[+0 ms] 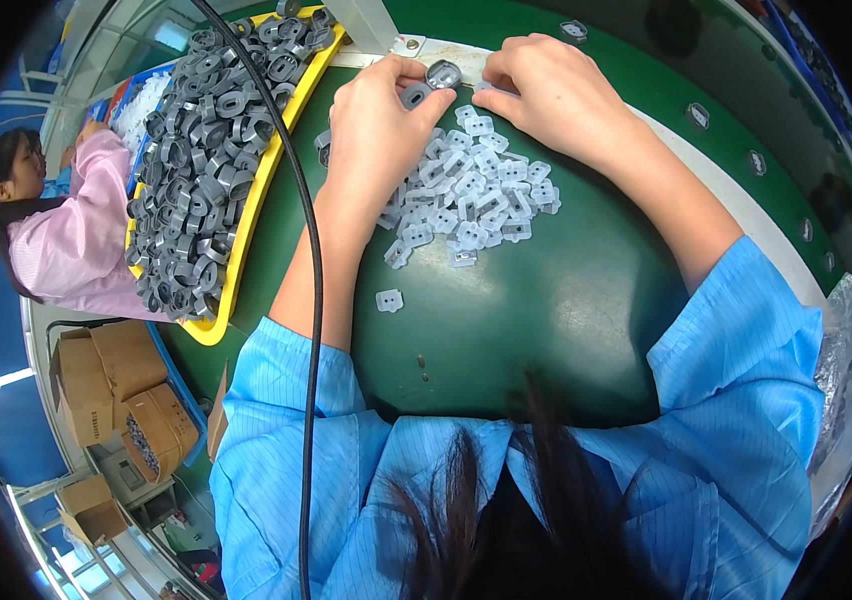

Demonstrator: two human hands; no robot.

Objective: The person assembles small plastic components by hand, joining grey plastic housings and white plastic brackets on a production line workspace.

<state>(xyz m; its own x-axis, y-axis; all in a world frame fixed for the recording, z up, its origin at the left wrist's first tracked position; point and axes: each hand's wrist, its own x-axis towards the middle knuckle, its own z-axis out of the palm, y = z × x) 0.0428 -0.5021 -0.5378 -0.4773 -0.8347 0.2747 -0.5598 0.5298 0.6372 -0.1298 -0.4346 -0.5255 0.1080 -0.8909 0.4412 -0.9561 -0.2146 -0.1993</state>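
The left hand [383, 118] is pinching a gray oval housing [443, 74] between thumb and forefinger, with the open ring of the part facing upward. A second gray housing [414, 96] is resting in the bend of the same hand, between the thumb and the curled fingers. The right hand [558, 95] is facing it from just beside, its fingers bending inward and its thumb and forefinger drawing near each other; whether they are gripping a small part cannot be told.

Directly below the hands, a heap of translucent slotted plates [476, 190] is spreading over the green tabletop [546, 330], while a single translucent plate [390, 300] is lying apart, nearer the body. Farther left, a yellow tray [246, 240] is holding a dense mass of loose gray housings [208, 160], and a black cable [308, 230] is crossing in front of the tray and the left forearm.

Beyond the hands, a white metal post [361, 25] is standing on a bolted base. A green conveyor belt [731, 135] is curving along the upper right, carrying spaced housings [697, 116]. At the far left, a co-worker in a pink smock [81, 225] is sitting beside the tray; below, cardboard boxes [96, 375] are standing together. Clear plastic wrapping [836, 370] is lying at the right.
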